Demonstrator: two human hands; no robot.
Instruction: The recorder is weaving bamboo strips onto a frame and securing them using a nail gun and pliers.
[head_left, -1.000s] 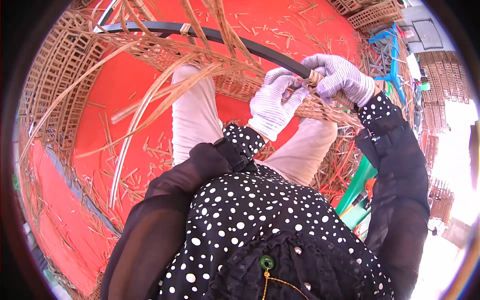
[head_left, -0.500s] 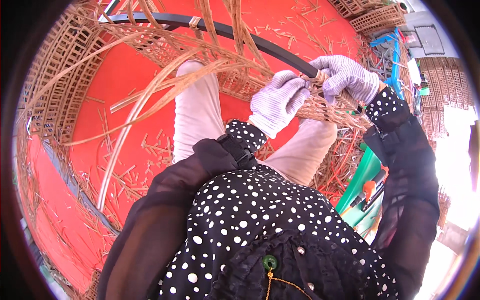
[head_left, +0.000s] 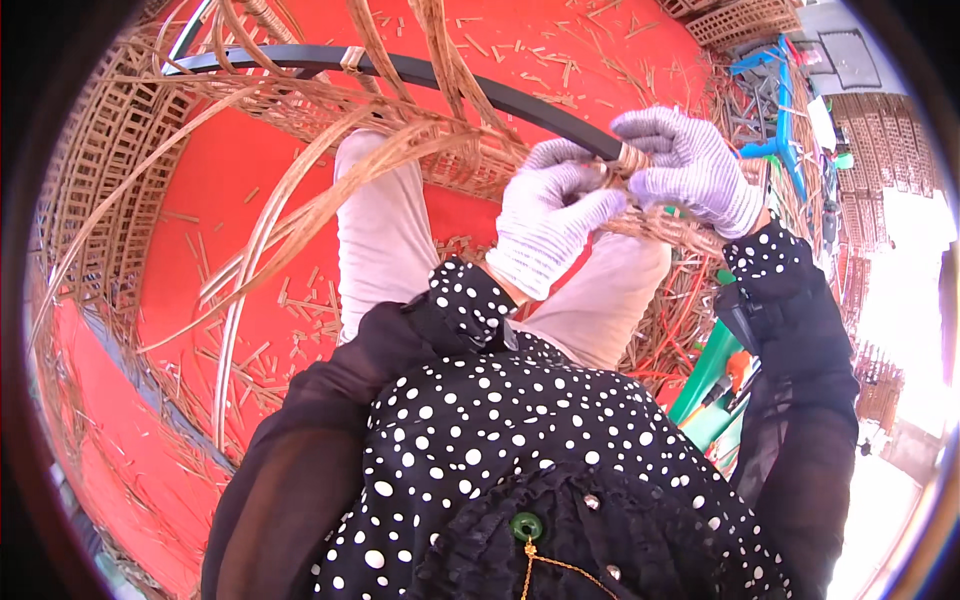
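Observation:
A curved black frame [head_left: 480,92] arches over my lap, with brown woven wicker mesh [head_left: 480,165] hanging along its lower side. Toward its right end it is wrapped in tan wicker strips [head_left: 630,158]. My left hand [head_left: 550,215], in a white-and-purple striped glove, is closed just below that wrapping; its fingertips pinch a brown strip, partly hidden. My right hand [head_left: 690,170], gloved alike, curls round the wrapped part from the right, thumb below and fingers above. Long loose brown strips [head_left: 330,195] trail off the mesh to the left.
Finished-looking woven panels [head_left: 120,180] stand at the left, and more panels [head_left: 885,140] at the right. Short strip offcuts [head_left: 310,300] litter the red floor [head_left: 220,230]. A blue frame [head_left: 785,110] and a green container [head_left: 708,370] with tools lie to my right.
My right hand's fingers have lifted and straightened a little over the wrapped frame. My left hand has turned, its thumb reaching farther right. Frame and loose strips have shifted slightly in view.

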